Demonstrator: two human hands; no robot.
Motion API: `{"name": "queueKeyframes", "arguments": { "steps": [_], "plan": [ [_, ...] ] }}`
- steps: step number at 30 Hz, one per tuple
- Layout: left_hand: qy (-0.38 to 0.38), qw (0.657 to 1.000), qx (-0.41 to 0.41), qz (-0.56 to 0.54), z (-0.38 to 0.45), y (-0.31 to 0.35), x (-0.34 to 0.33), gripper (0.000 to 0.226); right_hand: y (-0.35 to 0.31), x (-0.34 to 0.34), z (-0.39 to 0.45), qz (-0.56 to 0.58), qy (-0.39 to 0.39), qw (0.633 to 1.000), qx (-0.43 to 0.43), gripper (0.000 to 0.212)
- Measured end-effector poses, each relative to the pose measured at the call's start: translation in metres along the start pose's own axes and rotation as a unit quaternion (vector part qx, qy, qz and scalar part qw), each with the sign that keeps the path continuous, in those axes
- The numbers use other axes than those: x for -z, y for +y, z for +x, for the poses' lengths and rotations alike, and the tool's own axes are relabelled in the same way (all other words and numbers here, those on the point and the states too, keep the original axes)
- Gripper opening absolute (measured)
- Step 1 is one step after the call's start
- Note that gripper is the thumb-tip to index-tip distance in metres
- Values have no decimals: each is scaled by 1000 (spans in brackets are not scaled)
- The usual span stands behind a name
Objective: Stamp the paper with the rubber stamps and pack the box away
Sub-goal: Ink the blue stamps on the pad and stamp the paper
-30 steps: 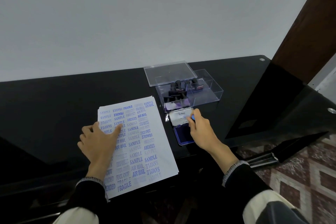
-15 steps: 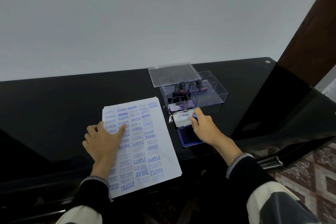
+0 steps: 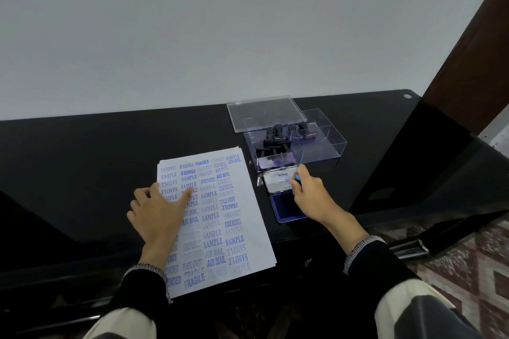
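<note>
A white paper (image 3: pixel 220 217) covered in blue stamped words lies on the black table (image 3: pixel 82 162). My left hand (image 3: pixel 158 215) rests flat on its left side, fingers straight. To the right sits an open blue ink pad (image 3: pixel 285 208) with its white lid (image 3: pixel 276 181) folded back. My right hand (image 3: pixel 309 195) hovers over the pad and pinches a small stamp with a blue top (image 3: pixel 297 177). Behind it stands a clear plastic box (image 3: pixel 327 143) with several dark rubber stamps (image 3: pixel 275 137) inside. The box's clear lid (image 3: pixel 264 113) lies flat behind it.
A pale wall rises behind the table. A lower glossy black surface (image 3: pixel 429 173) extends to the right, with a patterned floor (image 3: pixel 473 264) beyond the table edge. A dark wooden frame (image 3: pixel 473 44) stands at the far right.
The view has shifted slightly. Both hands keep nearly the same places, the right hand still holding the blue-topped stamp over the ink pad.
</note>
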State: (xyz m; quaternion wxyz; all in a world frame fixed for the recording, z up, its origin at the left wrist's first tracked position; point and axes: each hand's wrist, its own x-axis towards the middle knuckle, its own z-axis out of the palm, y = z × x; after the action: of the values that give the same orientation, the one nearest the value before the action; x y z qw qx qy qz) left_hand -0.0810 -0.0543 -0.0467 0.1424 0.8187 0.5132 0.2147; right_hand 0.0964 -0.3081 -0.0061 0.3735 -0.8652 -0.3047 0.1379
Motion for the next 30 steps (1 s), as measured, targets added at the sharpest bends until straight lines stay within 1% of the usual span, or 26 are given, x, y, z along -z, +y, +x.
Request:
{"name": "queueKeyframes", "arguments": {
  "steps": [3,8,10,13,19,22,26,30],
  "plan": [
    [0,1000,2,1,0,-1,-1,81,0,0,1,-6,-5,1000,-4,13],
    [2,1000,3,-3,0,0,0,82,4,-9,-18,40,51,998,18,10],
    [5,1000,2,-6,-1,0,0,82,3,-11,-22,44,62,997,20,9],
    [3,1000,0,-4,-1,0,0,82,3,-10,-18,35,58,998,18,9],
    [10,1000,-1,-2,0,-2,-3,82,-2,-2,-1,-20,15,1000,-7,12],
    [11,1000,-1,-3,0,-2,-3,82,-3,-5,-2,-32,30,999,-2,13],
    [11,1000,-3,1,0,-1,-2,81,2,-11,-10,-5,67,998,12,12],
    [4,1000,1,7,1,0,0,81,3,-9,-12,1,67,998,19,10]
  ]
}}
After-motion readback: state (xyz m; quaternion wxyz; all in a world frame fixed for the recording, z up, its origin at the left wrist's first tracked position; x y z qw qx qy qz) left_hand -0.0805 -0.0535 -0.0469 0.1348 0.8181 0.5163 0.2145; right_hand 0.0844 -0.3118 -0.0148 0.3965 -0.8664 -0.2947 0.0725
